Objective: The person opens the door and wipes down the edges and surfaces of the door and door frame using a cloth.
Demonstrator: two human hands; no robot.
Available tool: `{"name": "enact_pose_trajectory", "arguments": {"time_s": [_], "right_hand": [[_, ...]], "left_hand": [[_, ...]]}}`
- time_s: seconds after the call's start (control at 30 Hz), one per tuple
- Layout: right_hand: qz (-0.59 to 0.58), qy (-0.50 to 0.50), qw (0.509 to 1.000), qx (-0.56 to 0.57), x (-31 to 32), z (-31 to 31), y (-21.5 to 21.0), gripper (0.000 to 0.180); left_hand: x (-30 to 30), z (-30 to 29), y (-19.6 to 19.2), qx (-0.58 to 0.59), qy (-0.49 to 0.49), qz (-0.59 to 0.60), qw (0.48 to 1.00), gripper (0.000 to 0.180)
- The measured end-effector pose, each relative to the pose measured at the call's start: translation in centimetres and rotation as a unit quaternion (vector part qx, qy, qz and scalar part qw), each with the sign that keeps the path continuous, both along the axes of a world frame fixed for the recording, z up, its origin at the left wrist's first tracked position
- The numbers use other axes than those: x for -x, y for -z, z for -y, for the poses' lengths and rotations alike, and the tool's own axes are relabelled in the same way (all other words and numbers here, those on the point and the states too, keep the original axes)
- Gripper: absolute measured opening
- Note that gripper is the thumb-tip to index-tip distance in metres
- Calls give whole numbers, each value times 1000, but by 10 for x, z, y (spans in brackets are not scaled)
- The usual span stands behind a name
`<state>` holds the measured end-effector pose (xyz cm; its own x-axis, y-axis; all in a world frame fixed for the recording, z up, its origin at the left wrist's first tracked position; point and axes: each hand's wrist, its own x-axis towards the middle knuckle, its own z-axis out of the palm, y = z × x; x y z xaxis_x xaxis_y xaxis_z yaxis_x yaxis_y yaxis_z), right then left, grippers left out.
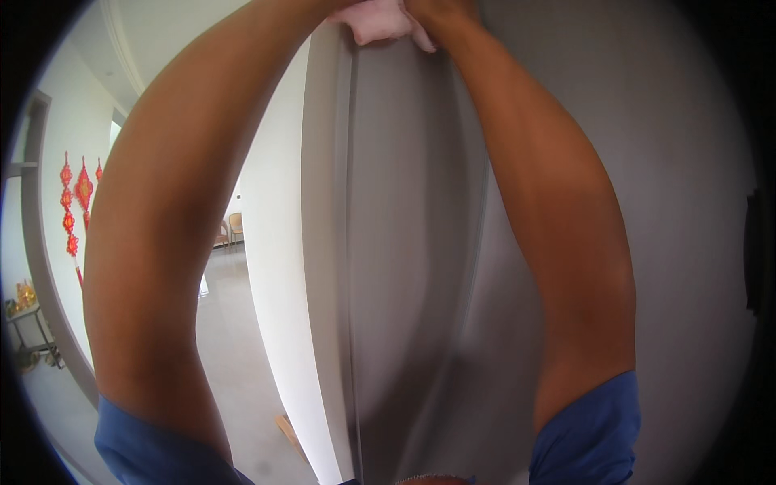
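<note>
Both my arms reach up along a tall grey panel (404, 202), with blue sleeves at the elbows. A crumpled pink cloth (380, 23) lies against the panel at the top edge, between my two wrists. My right hand (440, 11) touches the cloth's right side; only its lower part shows, and its fingers are hidden. My left forearm (202, 113) ends at the cloth's left side, where the picture's edge cuts off the left hand. Whether either hand grips the cloth cannot be seen.
Vertical seams divide the grey panels, and a dark fitting (753, 252) sits at far right. A white wall edge (279, 242) stands left of the panel. Beyond it are a pale floor (234, 347), a chair (236, 225), red hanging ornaments (83, 190) and a small table (24, 314).
</note>
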<state>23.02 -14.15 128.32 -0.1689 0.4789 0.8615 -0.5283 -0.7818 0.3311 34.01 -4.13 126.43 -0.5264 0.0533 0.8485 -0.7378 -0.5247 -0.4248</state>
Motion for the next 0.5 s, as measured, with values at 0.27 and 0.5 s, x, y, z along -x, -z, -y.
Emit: {"name": "enact_pose_trajectory", "arguments": {"time_s": [0.27, 0.5], "right_hand": [[33, 88, 995, -15, 46, 31, -17, 41], [40, 96, 994, -23, 56, 62, -5, 33]], "left_hand": [[64, 18, -5, 76, -39, -102, 991, 66], [65, 46, -22, 0, -64, -58, 996, 68]]}}
